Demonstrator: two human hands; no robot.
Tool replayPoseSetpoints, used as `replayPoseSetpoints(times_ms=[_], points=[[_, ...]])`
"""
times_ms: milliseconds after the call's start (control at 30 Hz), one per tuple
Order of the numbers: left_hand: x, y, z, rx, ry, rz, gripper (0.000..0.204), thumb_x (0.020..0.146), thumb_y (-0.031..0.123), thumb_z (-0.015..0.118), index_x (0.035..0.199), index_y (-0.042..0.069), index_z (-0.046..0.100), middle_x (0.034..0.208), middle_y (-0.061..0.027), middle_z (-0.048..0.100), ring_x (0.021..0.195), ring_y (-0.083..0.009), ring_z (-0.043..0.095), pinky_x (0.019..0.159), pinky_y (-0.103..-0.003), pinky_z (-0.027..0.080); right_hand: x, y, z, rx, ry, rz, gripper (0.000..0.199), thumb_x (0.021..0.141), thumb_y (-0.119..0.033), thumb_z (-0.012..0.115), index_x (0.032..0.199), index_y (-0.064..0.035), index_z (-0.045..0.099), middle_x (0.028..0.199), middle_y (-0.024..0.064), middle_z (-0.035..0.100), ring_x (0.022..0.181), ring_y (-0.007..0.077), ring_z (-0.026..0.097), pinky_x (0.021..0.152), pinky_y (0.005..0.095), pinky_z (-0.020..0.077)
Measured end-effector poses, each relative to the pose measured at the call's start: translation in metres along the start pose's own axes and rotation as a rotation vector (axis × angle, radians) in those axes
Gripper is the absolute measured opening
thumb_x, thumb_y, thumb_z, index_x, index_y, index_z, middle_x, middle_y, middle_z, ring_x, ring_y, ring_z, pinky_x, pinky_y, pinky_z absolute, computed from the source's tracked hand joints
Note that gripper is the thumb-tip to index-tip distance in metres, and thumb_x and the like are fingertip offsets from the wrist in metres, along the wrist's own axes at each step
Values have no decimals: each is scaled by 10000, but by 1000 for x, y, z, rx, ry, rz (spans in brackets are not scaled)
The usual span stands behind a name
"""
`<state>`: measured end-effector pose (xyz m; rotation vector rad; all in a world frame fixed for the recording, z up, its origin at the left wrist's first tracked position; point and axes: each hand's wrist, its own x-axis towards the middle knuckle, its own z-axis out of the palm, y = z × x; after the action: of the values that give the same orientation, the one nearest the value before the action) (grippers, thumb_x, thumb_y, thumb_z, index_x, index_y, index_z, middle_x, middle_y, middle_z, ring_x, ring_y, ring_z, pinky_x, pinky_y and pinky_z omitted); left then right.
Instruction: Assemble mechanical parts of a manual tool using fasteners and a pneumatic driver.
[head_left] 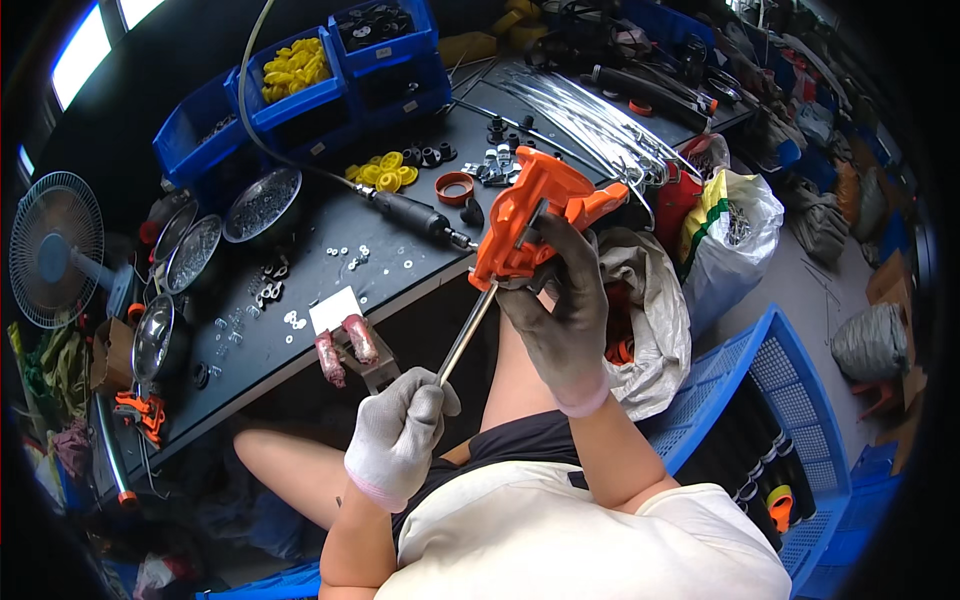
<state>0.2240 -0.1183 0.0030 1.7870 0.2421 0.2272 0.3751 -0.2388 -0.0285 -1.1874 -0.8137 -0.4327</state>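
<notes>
My right hand (568, 315), in a grey-palmed glove, is closed round an orange plastic housing (535, 215) with a trigger-like arm, holding it up over the table's front edge. In my left hand (397, 435), gloved in white, a thin metal rod (468, 335) is gripped near its lower end. The rod slants up and its far tip meets the bottom of the orange housing; whether it goes inside cannot be seen. Behind the housing, a black power screwdriver (408, 212) lies on the table. An orange ring (454, 187) and yellow round caps (387, 172) are close by.
Blue bins (300, 85) line the table's back. Metal bowls (262, 205) of small parts and a fan (58, 250) stand left. Long metal rods (600, 115) lie back right. At my right are a white sack (735, 230) and a blue crate (790, 370). A clamp-like fixture (360, 340) juts from the front edge.
</notes>
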Motion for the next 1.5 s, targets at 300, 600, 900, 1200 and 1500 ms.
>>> replayPoseSetpoints(times_ms=[300,600,900,1200,1500], points=[[2,0,-3,-161,-109,-70,403,1006,342,455,790,19,558,559,23,446,468,-33,335,440,-201,242,-5,-13,-4,-84,-46,33,671,781,25,725,1384,-34,435,1208,29,520,996,88,558,898,263,485],[10,0,-5,-354,-236,-85,446,995,407,479,806,10,550,557,34,421,433,-34,304,403,-204,211,-4,-4,2,9,16,-86,616,772,-31,764,1332,-61,509,1155,82,532,928,113,595,649,173,496],[36,-1,-27,-90,-46,151,290,1013,217,401,1097,-7,565,574,56,398,461,-26,327,509,-189,337,50,-73,-39,-155,-598,162,750,732,144,572,1439,24,353,1405,171,488,1273,211,505,1039,306,408],[58,0,-71,-261,322,430,536,876,295,686,1273,30,441,1090,-79,579,917,-121,598,791,-257,499,5,-53,58,-388,-780,-106,532,750,79,596,1254,-90,596,1104,121,646,982,264,643,859,334,506],[65,-98,-81,-168,380,211,312,892,181,602,1149,7,565,974,-75,620,911,-113,572,818,-272,483,-53,-5,82,-220,-888,152,411,754,-31,638,1160,-82,601,1316,264,477,1045,438,576,886,448,500]])
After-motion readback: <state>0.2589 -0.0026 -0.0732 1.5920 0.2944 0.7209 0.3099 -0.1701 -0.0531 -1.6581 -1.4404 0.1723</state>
